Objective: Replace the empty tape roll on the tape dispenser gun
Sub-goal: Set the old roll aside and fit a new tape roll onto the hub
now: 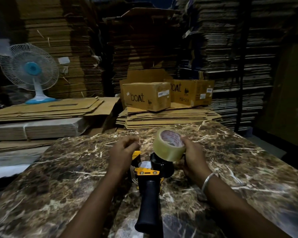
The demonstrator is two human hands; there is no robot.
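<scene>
A yellow and black tape dispenser gun (149, 176) lies on the brown marble table (230, 160), its black handle pointing toward me. A full roll of clear tape (169, 146) is held tilted just above the gun's black hub, gripped by my right hand (193, 158) at its right side. My left hand (123, 152) hovers over the gun's yellow front end with its fingers curled; whether the fingertips pinch anything is unclear. A silver bangle sits on my right wrist.
Two cardboard boxes (145, 96) marked "boat" stand on flat cardboard sheets beyond the table. A white and blue fan (30, 69) stands at the left on a stack of flattened cartons. Tall stacks of cardboard fill the background.
</scene>
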